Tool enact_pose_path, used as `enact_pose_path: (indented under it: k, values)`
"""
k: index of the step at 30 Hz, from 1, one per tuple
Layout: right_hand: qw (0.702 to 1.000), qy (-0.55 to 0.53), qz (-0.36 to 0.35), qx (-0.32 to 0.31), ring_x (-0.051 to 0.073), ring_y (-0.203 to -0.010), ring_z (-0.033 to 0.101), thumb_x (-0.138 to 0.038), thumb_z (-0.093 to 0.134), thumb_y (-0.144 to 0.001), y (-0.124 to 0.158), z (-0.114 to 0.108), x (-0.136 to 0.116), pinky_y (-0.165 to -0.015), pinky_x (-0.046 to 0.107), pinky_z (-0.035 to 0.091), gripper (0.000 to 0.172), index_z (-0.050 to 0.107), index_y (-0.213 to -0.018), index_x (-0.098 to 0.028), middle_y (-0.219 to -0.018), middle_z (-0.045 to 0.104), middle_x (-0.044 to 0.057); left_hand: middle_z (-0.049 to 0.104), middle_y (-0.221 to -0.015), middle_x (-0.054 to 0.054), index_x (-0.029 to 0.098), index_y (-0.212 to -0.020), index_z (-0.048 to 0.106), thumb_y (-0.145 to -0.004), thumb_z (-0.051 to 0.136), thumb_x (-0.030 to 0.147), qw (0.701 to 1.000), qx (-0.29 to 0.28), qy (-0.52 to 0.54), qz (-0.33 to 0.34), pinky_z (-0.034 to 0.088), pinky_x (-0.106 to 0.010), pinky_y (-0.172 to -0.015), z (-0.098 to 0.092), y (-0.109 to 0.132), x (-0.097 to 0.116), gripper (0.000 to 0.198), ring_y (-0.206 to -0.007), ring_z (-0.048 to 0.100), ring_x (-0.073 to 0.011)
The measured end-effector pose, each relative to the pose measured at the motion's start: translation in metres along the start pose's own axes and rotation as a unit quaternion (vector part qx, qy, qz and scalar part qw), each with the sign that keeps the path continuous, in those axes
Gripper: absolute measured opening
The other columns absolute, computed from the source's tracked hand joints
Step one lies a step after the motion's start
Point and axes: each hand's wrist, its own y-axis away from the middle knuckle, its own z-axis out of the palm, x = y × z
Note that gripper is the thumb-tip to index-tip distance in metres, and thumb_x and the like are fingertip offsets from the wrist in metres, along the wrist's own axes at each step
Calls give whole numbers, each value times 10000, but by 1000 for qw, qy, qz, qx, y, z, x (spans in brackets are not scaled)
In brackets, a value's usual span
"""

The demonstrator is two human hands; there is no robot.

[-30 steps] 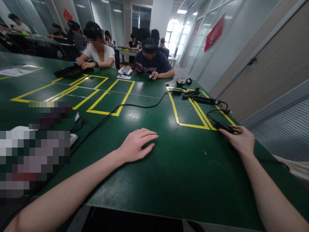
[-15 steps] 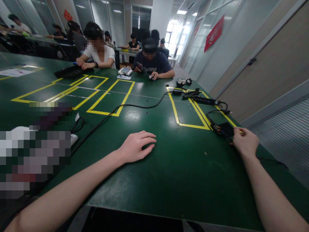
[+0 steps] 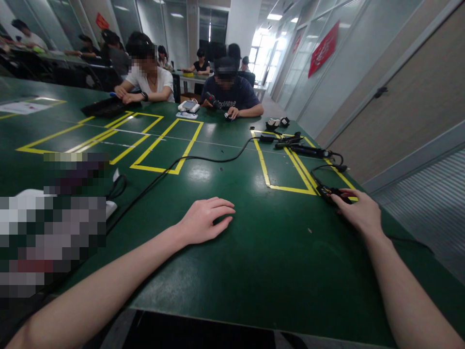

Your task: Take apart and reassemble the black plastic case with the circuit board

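Note:
My left hand lies palm down on the green table, its fingers spread and nothing in it. At the table's right edge, my right hand has its thumb and fingers around the near end of a small black pouch-like object with small coloured bits at its opening. The fingertips partly cover this object, and its exact kind cannot be made out. A black cable runs from it towards a long black device behind.
A long black cable crosses the table. Yellow tape outlines mark the surface. White and black blocks stand at the back right. Blurred items lie left. Two people sit opposite, near a black tray and a white device.
My right hand has moved a little left, and its thumb and fingers now reach over the black object. The black flap seen beside the fingers before no longer stands out. My left hand has stayed still.

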Motion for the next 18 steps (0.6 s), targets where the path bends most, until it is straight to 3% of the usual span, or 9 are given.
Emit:
enact_pose_path:
  k: [4,8,12,18]
  values:
    - [998,-19,-63,-2,273,-791,620,-446,736,-645,1,-3,-5,-748,397,484,326,691,-864,-209,-859,647,59,780,-1152,-74,185,-1087,750,-1007,562,238,1000,-2,6,-2,635,-340,-879,0,0,0,211,-1025,755,-199]
    - [995,-61,-80,-2,235,-765,578,-391,743,-613,2,-5,-6,-702,357,466,382,689,-939,-199,-828,562,16,782,-1142,-70,193,-1077,754,-1007,562,240,1000,-2,10,-5,637,-332,-876,0,0,-1,210,-1020,758,-196]
    - [992,-84,-92,22,235,-782,582,-363,731,-607,6,-6,-9,-699,348,476,426,694,-996,-192,-840,569,20,784,-1136,-68,195,-1078,754,-1011,560,243,1000,-3,8,-2,640,-330,-873,0,1,-1,211,-1013,760,-193]
    - [993,-20,-73,87,315,-922,644,-324,682,-669,-1,-2,1,-893,445,512,375,724,-997,-148,-896,670,103,787,-1130,-68,193,-1087,752,-1017,554,244,1000,-9,14,0,637,-325,-867,-1,0,0,216,-1009,760,-191]
